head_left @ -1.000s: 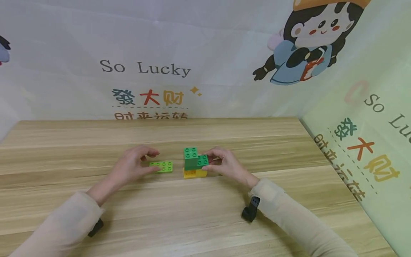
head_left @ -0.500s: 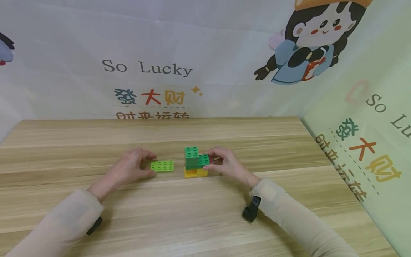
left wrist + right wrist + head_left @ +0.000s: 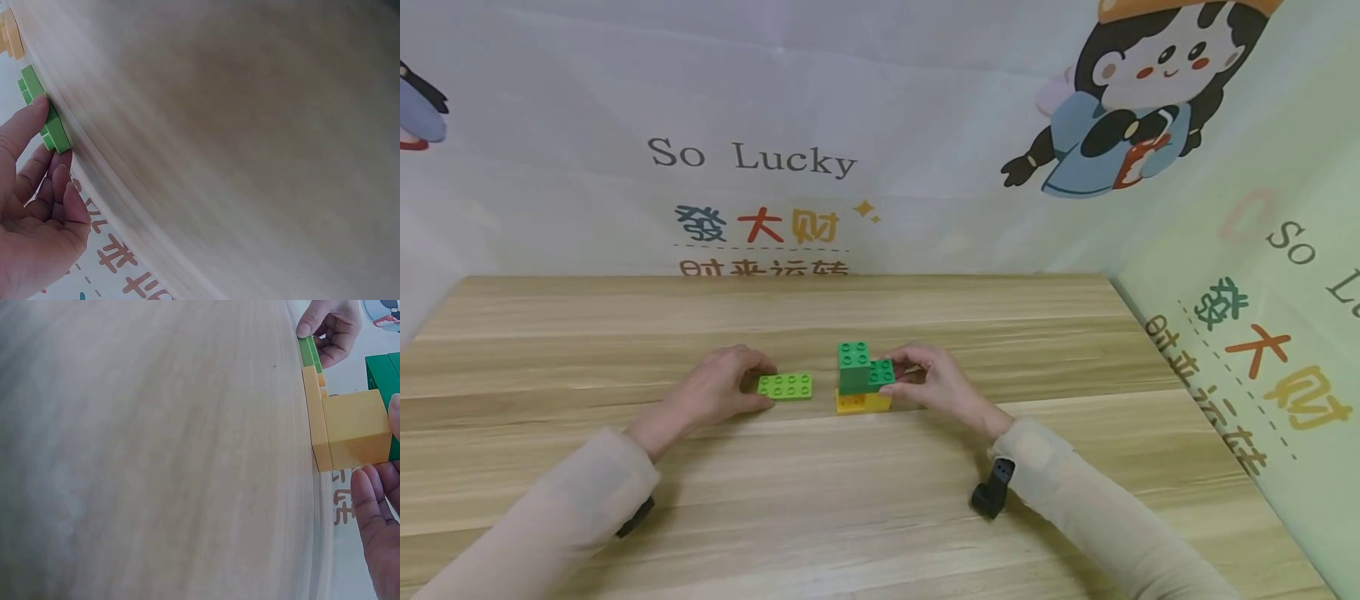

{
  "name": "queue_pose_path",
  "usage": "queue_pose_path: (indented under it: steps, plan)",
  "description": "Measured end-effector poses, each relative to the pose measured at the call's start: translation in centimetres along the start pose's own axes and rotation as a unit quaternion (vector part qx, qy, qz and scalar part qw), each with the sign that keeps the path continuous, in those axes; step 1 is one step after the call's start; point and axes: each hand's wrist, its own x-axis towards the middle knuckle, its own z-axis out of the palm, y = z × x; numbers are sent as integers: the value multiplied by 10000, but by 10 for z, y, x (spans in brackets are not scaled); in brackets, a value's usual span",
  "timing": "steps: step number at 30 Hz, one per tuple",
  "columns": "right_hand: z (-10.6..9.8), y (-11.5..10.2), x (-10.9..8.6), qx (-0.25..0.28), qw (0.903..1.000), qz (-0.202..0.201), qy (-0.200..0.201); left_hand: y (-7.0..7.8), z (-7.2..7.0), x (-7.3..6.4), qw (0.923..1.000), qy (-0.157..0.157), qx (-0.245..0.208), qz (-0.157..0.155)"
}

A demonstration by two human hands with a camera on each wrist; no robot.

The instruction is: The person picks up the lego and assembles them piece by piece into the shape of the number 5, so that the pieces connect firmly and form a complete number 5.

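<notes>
A flat light green building brick [image 3: 786, 387] with studs lies on the table. My left hand [image 3: 718, 387] pinches its left end, thumb on the near side, fingers on the far side; in the left wrist view the thumb presses along the brick [image 3: 56, 128]. To the right stands a stack: yellow bricks [image 3: 850, 404] at the bottom, a tall green brick [image 3: 853, 379] and a lower green brick [image 3: 883, 372] on top. My right hand [image 3: 936, 385] holds the lower green brick from the right. The right wrist view shows a flat yellow brick [image 3: 316, 425] under a yellow block [image 3: 356, 428].
The wooden table [image 3: 820, 517] reaches back to a printed cloth backdrop [image 3: 925, 125], with another cloth side [image 3: 1247, 250] on the right. Black wrist cameras sit under both cuffs, such as the right wrist camera [image 3: 992, 492]. A small gap separates the light green brick and the stack.
The left thumb and fingers have lowered from over the light green brick's left end to its sides. My right hand keeps its hold on the stack. The head view has shifted slightly.
</notes>
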Motion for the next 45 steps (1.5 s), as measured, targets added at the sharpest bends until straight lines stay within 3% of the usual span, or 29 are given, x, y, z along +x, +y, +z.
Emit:
queue_pose_path:
  steps: [5, 9, 15, 20, 26, 35, 45]
  plan:
    - [0, 1, 0, -5, 10000, -23, 1, 1, -1, 1, 9999, -111, -27, -98]
    - [0, 1, 1, -31, 10000, -38, 3, 2, -4, 0, 9990, -86, -302, -333]
    - [-1, 1, 1, -61, 10000, 4, 6, 9, -14, 3, 9932, 181, -893, -726]
    - [-1, 0, 1, -68, 10000, -28, -37, 18, -21, 7, 9894, 453, -1088, -845]
    - [-1, 0, 1, -35, 10000, -51, -52, 33, -28, 12, 9812, 525, -1573, -988]
    - [-2, 0, 0, -91, 9999, 1, -78, 58, -28, 21, 9678, 727, -2323, -641]
    - [-2, -1, 0, -70, 9999, -46, -97, 77, -24, 33, 9734, 677, -2175, -244]
